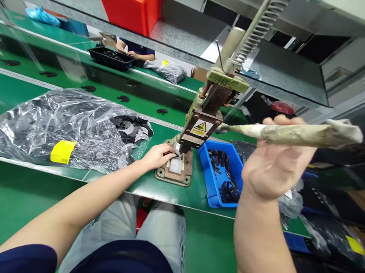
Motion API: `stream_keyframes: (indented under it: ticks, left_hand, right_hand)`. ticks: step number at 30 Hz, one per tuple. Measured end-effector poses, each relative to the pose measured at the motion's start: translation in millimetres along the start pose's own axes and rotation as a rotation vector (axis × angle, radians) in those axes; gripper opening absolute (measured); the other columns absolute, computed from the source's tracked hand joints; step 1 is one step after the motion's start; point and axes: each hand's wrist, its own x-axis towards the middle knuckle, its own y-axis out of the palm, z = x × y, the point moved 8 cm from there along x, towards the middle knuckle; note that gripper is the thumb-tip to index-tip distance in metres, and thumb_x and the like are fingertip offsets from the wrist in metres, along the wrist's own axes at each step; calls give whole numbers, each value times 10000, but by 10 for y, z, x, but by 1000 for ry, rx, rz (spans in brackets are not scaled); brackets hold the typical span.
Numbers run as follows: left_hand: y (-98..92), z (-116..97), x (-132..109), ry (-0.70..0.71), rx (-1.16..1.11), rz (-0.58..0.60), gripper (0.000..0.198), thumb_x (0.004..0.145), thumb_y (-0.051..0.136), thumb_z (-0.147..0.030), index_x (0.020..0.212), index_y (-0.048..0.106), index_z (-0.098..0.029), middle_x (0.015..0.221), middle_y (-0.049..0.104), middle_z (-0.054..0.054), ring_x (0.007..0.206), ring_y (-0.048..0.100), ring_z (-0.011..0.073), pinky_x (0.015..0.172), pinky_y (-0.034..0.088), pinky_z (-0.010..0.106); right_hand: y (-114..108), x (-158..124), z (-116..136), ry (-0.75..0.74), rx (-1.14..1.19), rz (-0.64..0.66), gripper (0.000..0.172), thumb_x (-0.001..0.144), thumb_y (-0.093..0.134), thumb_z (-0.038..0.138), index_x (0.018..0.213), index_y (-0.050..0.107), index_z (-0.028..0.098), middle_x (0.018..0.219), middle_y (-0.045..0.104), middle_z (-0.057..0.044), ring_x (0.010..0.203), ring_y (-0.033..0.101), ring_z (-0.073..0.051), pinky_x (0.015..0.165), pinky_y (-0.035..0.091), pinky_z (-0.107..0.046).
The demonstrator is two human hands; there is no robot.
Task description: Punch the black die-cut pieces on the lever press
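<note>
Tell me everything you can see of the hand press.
The hand press stands on the green table, worn and metal-looking, with a warning sign, coil spring and brown base plate. Its pale, wrapped-looking lever extends rightward, against the open right hand. The left hand is at the base.

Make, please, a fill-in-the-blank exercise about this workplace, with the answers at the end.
1. The left hand is at the press base, while the ____ hand is at the lever handle.
2. The bin just right of the press base is ____.
3. The container on the shelf above is ____.
4. The label on the large plastic bag is ____.

Missing words: right; blue; red; yellow.
</note>
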Motion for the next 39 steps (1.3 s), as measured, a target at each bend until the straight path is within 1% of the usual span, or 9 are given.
stream_keyframes:
  ticks: [3,6,12,17,22,26,29,34,39]
  left_hand:
    - [95,-110,78,145,141,82,179,1005,630,-316,982,771,-208,1009,745,68,995,687,208,942,542,349]
    - [135,-174,110,206,194,174,185,1015,618,-298,971,767,-196,1023,736,82,1036,674,226,990,527,378]
    - [119,-205,60,217,156,201,180,1017,594,-272,1037,759,-201,1068,749,86,1092,682,240,1028,531,402]
    - [40,-99,20,61,108,194,204,987,616,-276,1144,724,-203,1125,761,77,1033,714,220,959,572,371]
    - [-614,30,-18,61,263,204,240,981,574,-249,1170,702,-173,1197,727,107,1100,690,231,980,550,362]
    - [-1125,233,-297,-14,488,398,196,941,637,-286,1094,733,-212,1068,736,64,918,701,217,860,535,325]
    - [-1272,339,-555,-67,556,519,255,848,731,-289,1101,756,-270,1102,745,40,869,708,218,815,513,308]
    - [-1175,465,-685,-134,605,600,481,720,812,-261,1196,769,-313,1161,756,51,881,718,250,830,497,329]
    - [-1008,463,-549,-124,638,709,307,754,780,-251,1060,796,-271,1067,713,63,859,694,233,784,500,310]
  right_hand:
    - [265,211,146,-31,15,198,414,911,644,546,1176,645,228,1065,649,-56,1090,696,-219,1119,510,-537]
    - [300,155,204,-25,-33,186,250,894,683,491,968,638,256,869,561,1,882,655,-167,1030,573,-500]
    - [127,-577,213,-67,-224,159,217,889,651,393,719,575,281,701,568,26,807,663,-203,1055,573,-612]
    - [-25,-1113,48,-110,-342,211,141,823,681,347,699,620,316,703,642,26,917,712,-267,1131,521,-701]
    - [-68,-1149,-49,-186,-339,112,110,783,684,407,692,673,346,689,679,22,885,743,-289,1105,553,-683]
    - [-132,-1135,-46,-250,-301,54,132,782,710,488,687,694,398,654,665,25,859,749,-283,1057,592,-662]
    - [-129,-1141,-41,-213,-303,156,144,786,727,495,672,686,417,663,676,27,894,755,-289,1076,583,-692]
    - [-154,-1174,1,-188,-304,102,243,780,735,442,602,599,345,670,654,26,873,743,-274,1104,562,-713]
    - [-137,-1241,-19,-182,-305,59,310,787,751,431,587,558,295,670,639,48,817,731,-230,1114,565,-671]
